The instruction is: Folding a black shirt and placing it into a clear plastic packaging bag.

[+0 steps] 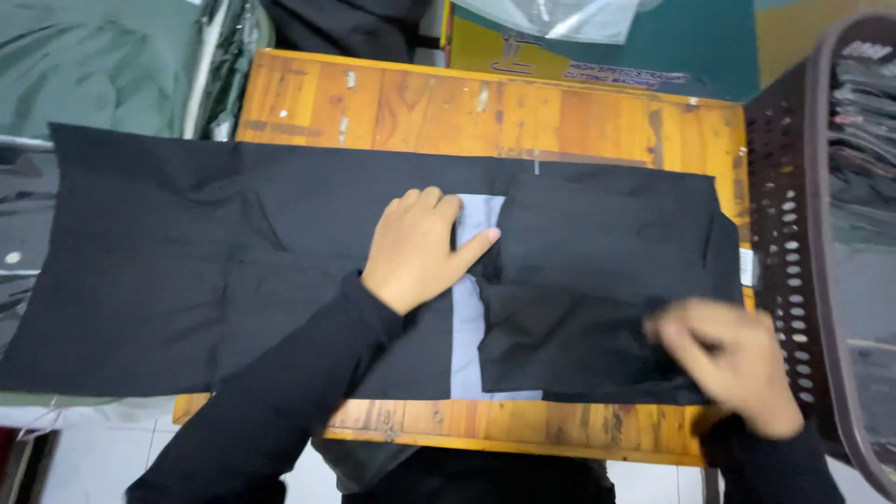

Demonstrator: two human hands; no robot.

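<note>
One black garment (233, 271) lies spread across the wooden table (523, 112), its long axis running left to right through the middle of the frame, with the wide left end hanging past the table edge toward the left border. One folded black flap (607, 280) covers the right part, and between it and the rest a single pale grey board (467, 327) shows as a narrow upright strip at centre. Two hands are at work: the left hand (415, 247) lies flat and open at centre frame, palm down, pressing on the cloth and the top of the grey strip, thumb pointing right. The right hand (733, 359), blurred at lower right, seems to pinch the lower right edge of the flap, though I cannot tell its grip for certain. One brown perforated basket (793, 215) stands at the right edge, just beside the table.
</note>
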